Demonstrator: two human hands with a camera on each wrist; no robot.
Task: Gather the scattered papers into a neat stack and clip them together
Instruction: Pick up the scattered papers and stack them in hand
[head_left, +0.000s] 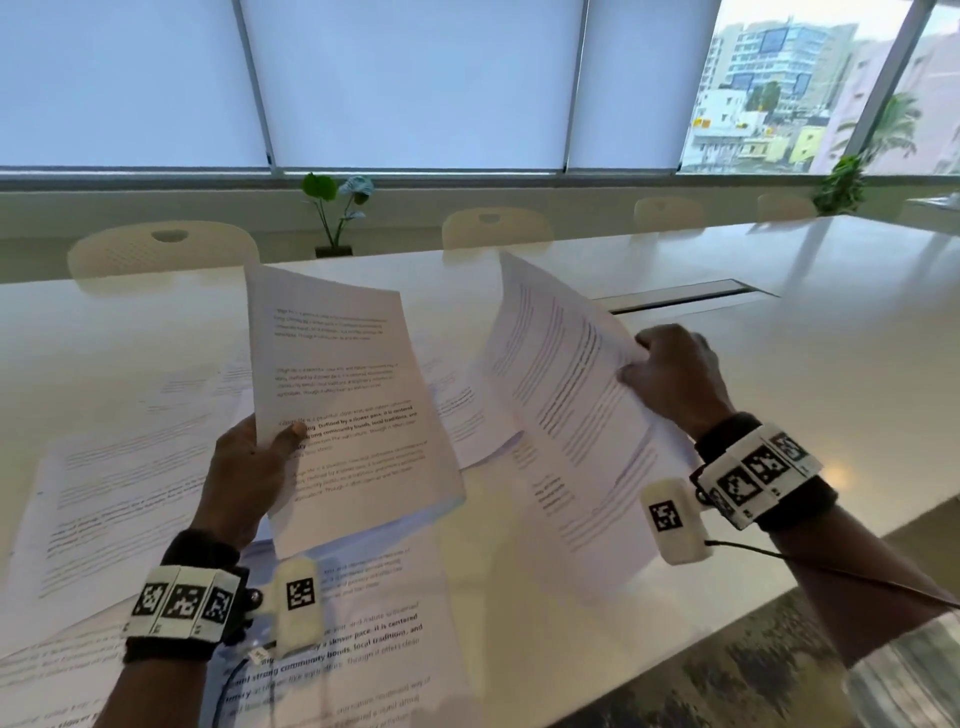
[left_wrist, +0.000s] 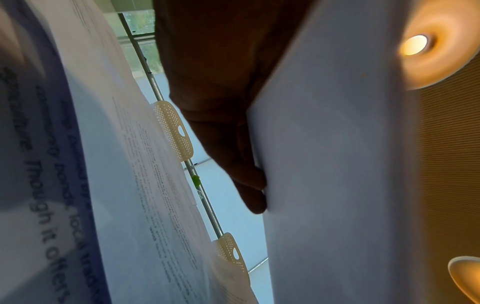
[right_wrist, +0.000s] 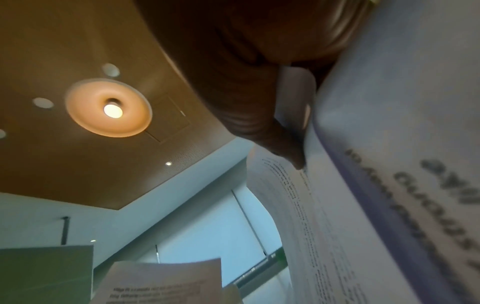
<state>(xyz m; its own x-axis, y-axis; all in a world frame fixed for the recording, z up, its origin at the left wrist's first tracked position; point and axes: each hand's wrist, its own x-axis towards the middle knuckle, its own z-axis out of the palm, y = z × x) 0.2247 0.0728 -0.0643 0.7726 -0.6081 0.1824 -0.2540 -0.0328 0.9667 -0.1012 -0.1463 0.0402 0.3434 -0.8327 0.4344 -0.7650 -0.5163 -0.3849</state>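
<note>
Two sheets up: our left hand (head_left: 244, 467) pinches printed sheet (head_left: 343, 395); our right hand (head_left: 675, 374) grips second sheet (head_left: 566, 395). More papers (head_left: 119, 493) lie on worktop (head_left: 831, 338).

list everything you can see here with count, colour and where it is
held papers: two batches, white with black print, one raised in each hand
loose papers: several, white, printed, scattered flat on the table
table: one, white, glossy, long
chairs: four, cream, along the far side
plants: two, green, on the window ledge
ceiling lamp: one lit, round, overhead
wrist bands: two, black and white markers, one per wrist
left hand: pinches the left batch
right hand: grips the right batch
</note>
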